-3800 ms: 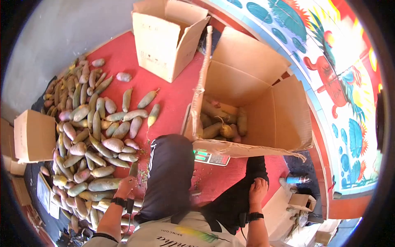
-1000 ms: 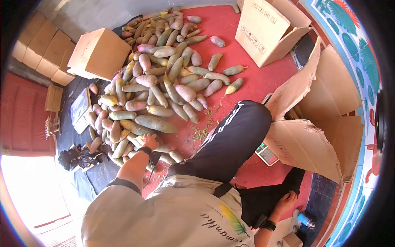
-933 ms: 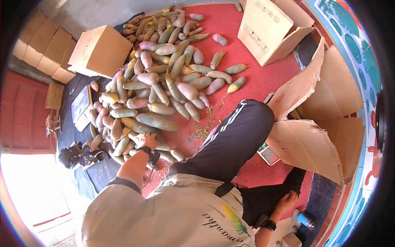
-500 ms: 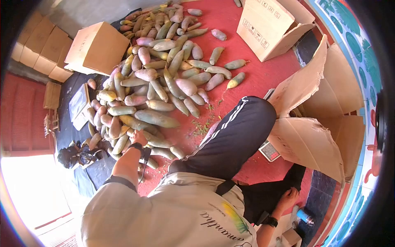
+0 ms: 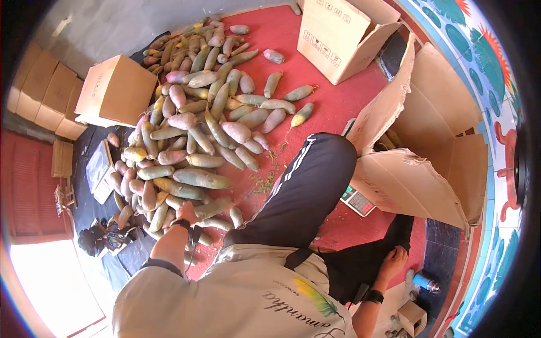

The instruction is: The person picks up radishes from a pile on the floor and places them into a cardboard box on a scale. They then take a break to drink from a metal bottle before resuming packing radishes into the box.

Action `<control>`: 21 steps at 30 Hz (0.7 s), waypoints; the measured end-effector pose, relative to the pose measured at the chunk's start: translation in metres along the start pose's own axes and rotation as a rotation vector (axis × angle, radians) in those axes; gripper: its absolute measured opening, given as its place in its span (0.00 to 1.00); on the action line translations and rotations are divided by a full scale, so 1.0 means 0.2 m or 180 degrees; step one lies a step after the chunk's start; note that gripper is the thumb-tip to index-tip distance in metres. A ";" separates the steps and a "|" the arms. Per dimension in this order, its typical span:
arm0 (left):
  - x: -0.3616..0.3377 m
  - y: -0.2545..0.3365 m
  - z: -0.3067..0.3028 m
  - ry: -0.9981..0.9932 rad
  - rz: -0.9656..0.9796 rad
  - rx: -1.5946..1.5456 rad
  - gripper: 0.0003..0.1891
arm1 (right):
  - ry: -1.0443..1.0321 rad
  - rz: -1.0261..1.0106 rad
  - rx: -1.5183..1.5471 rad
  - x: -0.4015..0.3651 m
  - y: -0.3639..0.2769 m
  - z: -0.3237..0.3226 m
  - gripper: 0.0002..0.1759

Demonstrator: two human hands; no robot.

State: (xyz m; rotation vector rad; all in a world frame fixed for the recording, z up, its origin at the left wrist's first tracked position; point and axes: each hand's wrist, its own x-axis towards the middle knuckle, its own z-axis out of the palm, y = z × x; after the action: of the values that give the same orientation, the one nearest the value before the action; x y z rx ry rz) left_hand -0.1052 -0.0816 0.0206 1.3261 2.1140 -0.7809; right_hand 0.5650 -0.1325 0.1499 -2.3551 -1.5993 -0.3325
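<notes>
My left hand [image 5: 186, 212] reaches into the near side of a large heap of green, pink and yellowish radishes [image 5: 202, 178]. Its fingers are closed around the end of a greenish radish [image 5: 214, 207], though their tips are partly hidden. More radishes lie against that hand on all sides. My right hand [image 5: 394, 261] rests on the black trouser leg [image 5: 360, 262], holding nothing, its fingers loosely apart.
An open cardboard box [image 5: 414, 177] with torn flaps stands at right, something greenish inside. Beside it sits a scale with a keypad [image 5: 358, 201]. Other cartons [image 5: 335, 39] [image 5: 115, 90] stand at the back and left. A blue can [image 5: 425, 283] lies at lower right.
The view has shifted, so the heap sits lower and further left. My left hand has moved slightly along the heap, and the radish at its fingers has turned. My right hand stays on the leg.
</notes>
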 end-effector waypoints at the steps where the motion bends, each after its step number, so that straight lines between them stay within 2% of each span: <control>1: -0.04 0.04 -0.02 0.0110 -0.0008 0.0087 0.47 | 0.0019 0.0026 -0.0010 0.00 0.00 0.00 0.07; 5: -0.01 0.02 0.00 0.0246 0.0382 -0.0233 0.45 | -0.0012 -0.0008 -0.0014 0.01 -0.01 -0.01 0.07; 6: -0.01 0.02 -0.03 0.0119 0.0419 -0.0341 0.45 | 0.0006 0.0003 0.0007 0.01 -0.02 -0.02 0.07; 8: -0.06 0.05 -0.12 0.0268 0.0555 -0.0500 0.44 | 0.0085 0.0059 0.0015 0.01 -0.05 -0.03 0.07; 11: -0.05 0.12 -0.25 0.0184 0.0610 -0.0419 0.38 | 0.0200 0.0141 0.0050 0.02 -0.08 -0.05 0.08; 12: 0.00 0.11 -0.23 0.0532 0.0870 -0.0582 0.34 | 0.0223 0.0101 0.0132 0.02 -0.09 -0.05 0.08; 16: 0.00 0.29 -0.41 0.0361 0.0978 -0.0765 0.31 | 0.0289 0.0274 0.0213 0.00 -0.07 -0.01 0.09; 18: 0.15 0.30 -0.37 0.0354 0.1308 -0.0766 0.31 | 0.0326 0.0350 0.0287 0.01 -0.08 -0.04 0.09; 20: 0.25 0.30 -0.35 0.0483 0.1574 -0.0531 0.26 | 0.0461 0.0398 0.0308 0.00 -0.09 -0.03 0.08; 21: 0.24 0.32 -0.37 0.0468 0.1766 -0.0464 0.28 | 0.0477 0.0380 0.0362 0.00 -0.09 -0.04 0.08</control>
State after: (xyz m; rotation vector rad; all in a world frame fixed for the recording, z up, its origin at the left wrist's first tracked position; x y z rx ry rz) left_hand -0.0747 0.0220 0.0274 1.8097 1.7261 -0.2990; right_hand 0.5484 -0.1288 0.1582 -2.2699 -1.3669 -0.3727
